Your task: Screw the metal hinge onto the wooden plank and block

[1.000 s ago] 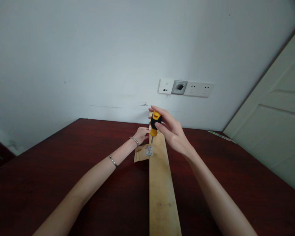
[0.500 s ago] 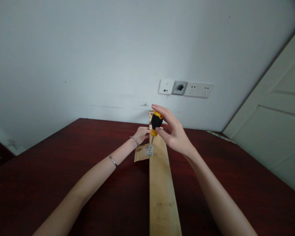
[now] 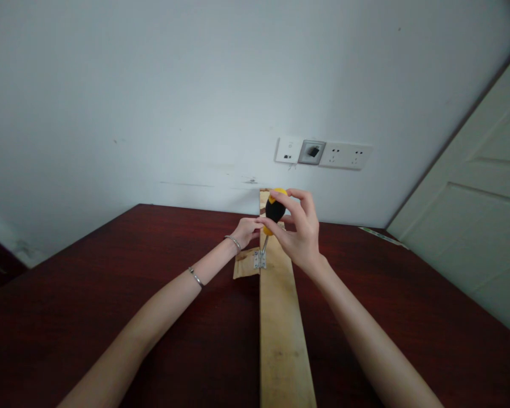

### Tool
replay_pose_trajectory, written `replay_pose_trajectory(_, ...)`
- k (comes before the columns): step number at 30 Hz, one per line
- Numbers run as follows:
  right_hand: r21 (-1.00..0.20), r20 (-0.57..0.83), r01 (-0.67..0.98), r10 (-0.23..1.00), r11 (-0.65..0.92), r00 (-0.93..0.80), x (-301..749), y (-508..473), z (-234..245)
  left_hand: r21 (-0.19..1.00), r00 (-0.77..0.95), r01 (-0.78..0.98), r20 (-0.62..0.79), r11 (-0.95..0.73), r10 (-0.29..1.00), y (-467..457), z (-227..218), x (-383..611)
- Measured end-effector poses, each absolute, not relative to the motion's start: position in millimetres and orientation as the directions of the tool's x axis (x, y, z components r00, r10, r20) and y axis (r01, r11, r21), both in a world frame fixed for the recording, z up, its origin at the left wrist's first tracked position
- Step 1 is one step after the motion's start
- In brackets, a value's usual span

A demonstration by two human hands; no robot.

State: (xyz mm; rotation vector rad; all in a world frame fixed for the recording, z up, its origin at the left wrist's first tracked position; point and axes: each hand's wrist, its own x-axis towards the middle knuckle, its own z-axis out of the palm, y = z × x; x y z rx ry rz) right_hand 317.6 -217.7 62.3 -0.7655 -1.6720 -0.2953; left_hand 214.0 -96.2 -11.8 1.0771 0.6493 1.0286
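Note:
My right hand [image 3: 302, 229] is closed around the black and yellow handle of a screwdriver [image 3: 275, 209]. The tool leans slightly, its metal shaft coming down at a silver hinge [image 3: 260, 260]. That hinge bridges the left edge of a long wooden plank [image 3: 283, 328] and a short piece of wood [image 3: 245, 264] on the left. Just beyond the hinge, my left hand [image 3: 246, 231] grips the plank's left edge, with some fingertips hidden behind the screwdriver and plank. Whether the tip sits in a screw is too small to tell.
The plank lies on a dark red tabletop [image 3: 187, 351], its far end near the white wall [image 3: 195, 102]. Wall sockets [image 3: 345, 155] are mounted behind it. A pale panelled door [image 3: 480, 215] stands on the right, with a thin strip [image 3: 382, 237] near the table's far edge.
My right hand's fingers have shifted and curled round the handle, the wrist moving slightly left. The handle has shifted slightly right. My left hand keeps its place on the plank.

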Motion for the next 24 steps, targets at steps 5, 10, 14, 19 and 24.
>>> replay_pose_trajectory(5, -0.214, 0.954, 0.645, 0.298, 0.733, -0.022, 320, -218, 64, 0.936, 0.432, -0.341, 0.068, 0.093, 0.899, -91, -18, 213)
replay_pose_trajectory(10, -0.278, 0.947, 0.589, 0.321, 0.758, 0.035, 322, -225, 72, 0.946, 0.430, -0.300, 0.017, 0.125, 0.903, -89, -19, 214)
replay_pose_trajectory(14, -0.345, 0.928, 0.505, 0.370, 0.791, 0.055, 327, -232, 80, 0.952, 0.464, -0.275, 0.009, 0.135, 0.886, -90, -19, 212)
replay_pose_trajectory(19, -0.404, 0.904, 0.443, 0.422, 0.800, 0.061, 331, -234, 81, 0.956, 0.500, -0.262, 0.015, 0.135, 0.866, -92, -17, 209)
replay_pose_trajectory(24, -0.411, 0.900, 0.370, 0.435, 0.833, 0.021, 330, -229, 73, 0.956, 0.487, -0.271, 0.037, 0.111, 0.873, -94, -16, 209)
